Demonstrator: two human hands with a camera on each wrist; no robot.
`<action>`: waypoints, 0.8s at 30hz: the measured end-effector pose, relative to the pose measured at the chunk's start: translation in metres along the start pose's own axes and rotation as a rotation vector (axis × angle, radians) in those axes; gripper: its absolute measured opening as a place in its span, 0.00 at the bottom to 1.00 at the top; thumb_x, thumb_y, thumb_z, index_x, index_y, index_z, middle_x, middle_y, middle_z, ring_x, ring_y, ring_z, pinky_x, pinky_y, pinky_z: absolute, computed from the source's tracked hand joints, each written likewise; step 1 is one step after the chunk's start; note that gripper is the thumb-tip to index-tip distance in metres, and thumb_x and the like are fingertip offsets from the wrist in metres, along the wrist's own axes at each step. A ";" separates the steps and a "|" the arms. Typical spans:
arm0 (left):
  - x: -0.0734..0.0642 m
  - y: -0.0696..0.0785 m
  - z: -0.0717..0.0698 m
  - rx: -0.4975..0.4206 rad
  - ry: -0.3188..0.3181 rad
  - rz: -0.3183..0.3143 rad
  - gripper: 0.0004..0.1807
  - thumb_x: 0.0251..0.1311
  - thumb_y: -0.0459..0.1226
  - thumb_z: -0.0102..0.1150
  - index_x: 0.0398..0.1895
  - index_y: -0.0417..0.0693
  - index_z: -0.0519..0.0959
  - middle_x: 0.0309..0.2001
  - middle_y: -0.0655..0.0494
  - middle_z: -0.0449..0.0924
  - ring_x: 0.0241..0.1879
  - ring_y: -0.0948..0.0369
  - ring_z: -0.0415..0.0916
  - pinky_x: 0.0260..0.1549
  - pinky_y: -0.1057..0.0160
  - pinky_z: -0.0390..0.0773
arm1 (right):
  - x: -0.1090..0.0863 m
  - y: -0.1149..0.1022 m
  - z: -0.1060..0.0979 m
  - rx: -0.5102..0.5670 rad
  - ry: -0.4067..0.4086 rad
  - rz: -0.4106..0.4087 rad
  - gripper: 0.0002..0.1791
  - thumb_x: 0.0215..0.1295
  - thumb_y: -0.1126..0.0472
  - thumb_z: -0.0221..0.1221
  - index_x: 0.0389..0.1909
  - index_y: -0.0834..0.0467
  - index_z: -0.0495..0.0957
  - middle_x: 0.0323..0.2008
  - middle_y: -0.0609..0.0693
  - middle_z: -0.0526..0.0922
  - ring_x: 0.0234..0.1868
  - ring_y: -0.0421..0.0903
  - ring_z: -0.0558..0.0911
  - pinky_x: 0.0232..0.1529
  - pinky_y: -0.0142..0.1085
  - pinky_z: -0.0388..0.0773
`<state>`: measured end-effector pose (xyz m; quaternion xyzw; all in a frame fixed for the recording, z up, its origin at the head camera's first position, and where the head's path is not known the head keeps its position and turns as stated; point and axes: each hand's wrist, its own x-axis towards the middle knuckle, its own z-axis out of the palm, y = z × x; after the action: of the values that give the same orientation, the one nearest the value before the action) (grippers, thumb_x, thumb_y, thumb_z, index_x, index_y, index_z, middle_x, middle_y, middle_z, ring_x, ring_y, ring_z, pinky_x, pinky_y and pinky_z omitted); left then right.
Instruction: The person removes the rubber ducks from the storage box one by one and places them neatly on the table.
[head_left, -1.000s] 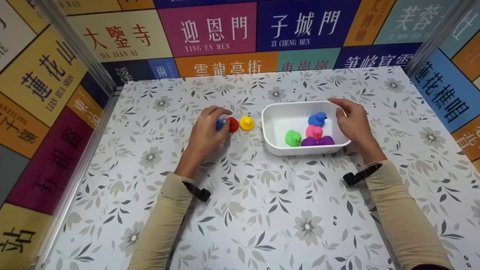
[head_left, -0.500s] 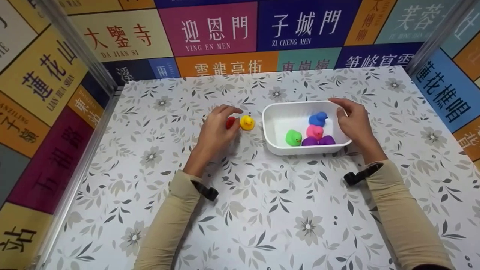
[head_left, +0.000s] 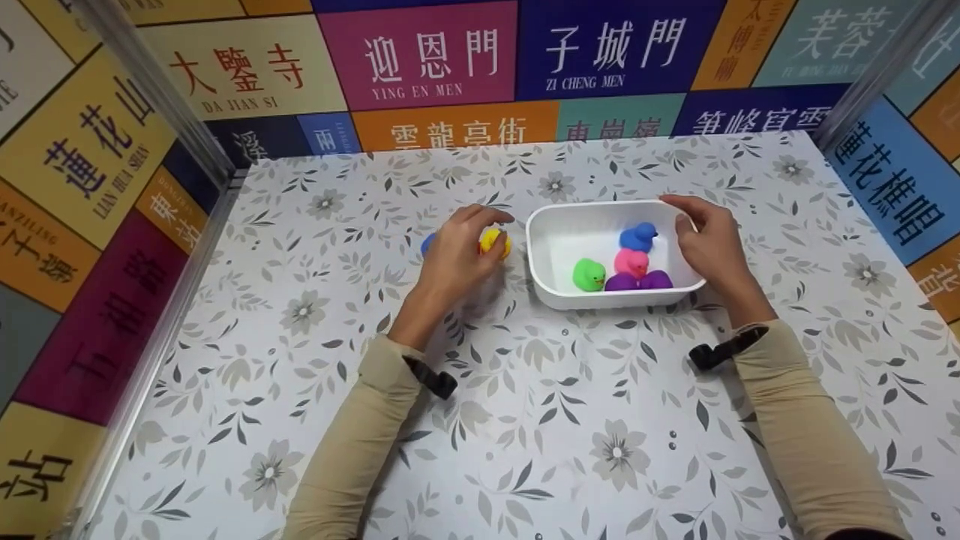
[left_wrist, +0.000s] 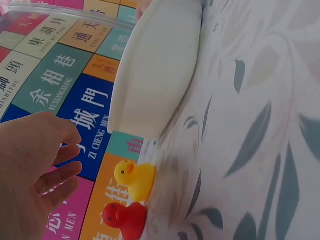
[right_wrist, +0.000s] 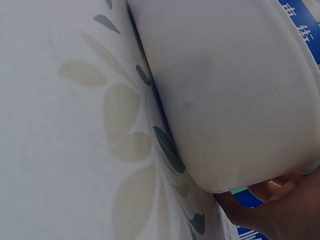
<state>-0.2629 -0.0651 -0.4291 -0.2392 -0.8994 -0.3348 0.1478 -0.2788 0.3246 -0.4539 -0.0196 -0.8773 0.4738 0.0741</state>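
Observation:
My left hand [head_left: 459,247] hovers over a short row of toy ducks on the table, its fingers loosely bent with nothing between them. Near its thumb sits a yellow duck [head_left: 489,238]; a blue duck [head_left: 427,245] peeks out at the left. A red duck [left_wrist: 132,220] beside the yellow one is hidden by the hand in the head view. My right hand [head_left: 712,244] grips the right end of a white plastic tub [head_left: 600,301], thumb at the rim. Inside lie a green duck [head_left: 589,275], a pink duck [head_left: 631,263], a blue duck [head_left: 637,238] and two purple pieces [head_left: 621,283].
A floral-patterned cloth [head_left: 540,450] covers the table. Panels with large lettering [head_left: 420,56] stand along the back and both sides. A small black wrist device [head_left: 431,377] sits at the left cuff, and another black device [head_left: 724,351] at the right.
My left hand has moved right along the row, from the blue and red ducks to the yellow one, uncovering the blue duck. The right hand and the tub stay in place.

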 end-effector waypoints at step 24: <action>0.017 0.050 0.036 -0.044 -0.096 0.091 0.13 0.75 0.39 0.64 0.58 0.52 0.87 0.58 0.57 0.88 0.61 0.57 0.82 0.62 0.60 0.82 | 0.000 -0.001 0.000 -0.013 0.001 0.003 0.24 0.84 0.62 0.47 0.73 0.53 0.79 0.75 0.55 0.79 0.80 0.52 0.72 0.82 0.48 0.67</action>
<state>-0.2544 -0.0023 -0.4212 -0.2987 -0.8860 -0.3358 0.1143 -0.2785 0.3242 -0.4535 -0.0216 -0.8802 0.4684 0.0736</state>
